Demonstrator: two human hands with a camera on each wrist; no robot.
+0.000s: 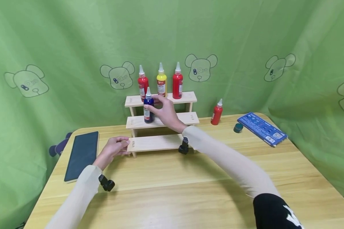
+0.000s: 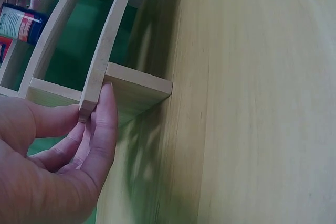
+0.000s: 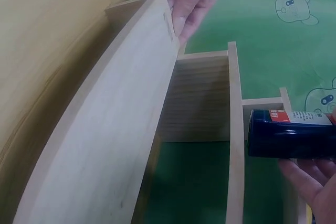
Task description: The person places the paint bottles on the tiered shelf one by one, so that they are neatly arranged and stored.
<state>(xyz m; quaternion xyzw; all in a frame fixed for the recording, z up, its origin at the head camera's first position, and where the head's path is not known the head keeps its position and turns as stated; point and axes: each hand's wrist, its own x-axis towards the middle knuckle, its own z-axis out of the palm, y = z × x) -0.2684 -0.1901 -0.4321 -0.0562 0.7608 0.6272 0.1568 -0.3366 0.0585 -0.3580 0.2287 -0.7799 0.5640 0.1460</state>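
In the head view my right hand (image 1: pixel 168 112) grips a dark blue squeeze bottle (image 1: pixel 148 109) with a white pointed cap. The bottle stands upright at the left part of the middle step of a wooden three-step rack (image 1: pixel 160 142); in the right wrist view its base is at the step's edge. My left hand (image 1: pixel 114 149) pinches the left end of the lowest step, thumb above and fingers beneath, as the left wrist view shows. On the top step stand a red bottle (image 1: pixel 143 82), partly hidden by the blue one, a yellow bottle (image 1: pixel 161 82) and another red bottle (image 1: pixel 177 84).
A further red bottle (image 1: pixel 216 114) stands on the table right of the rack, near a dark green round lid or jar (image 1: pixel 238 128) and a blue flat package (image 1: pixel 262 128). At the left lies a dark notebook (image 1: pixel 82 156). A green curtain (image 1: pixel 172 31) hangs behind the table.
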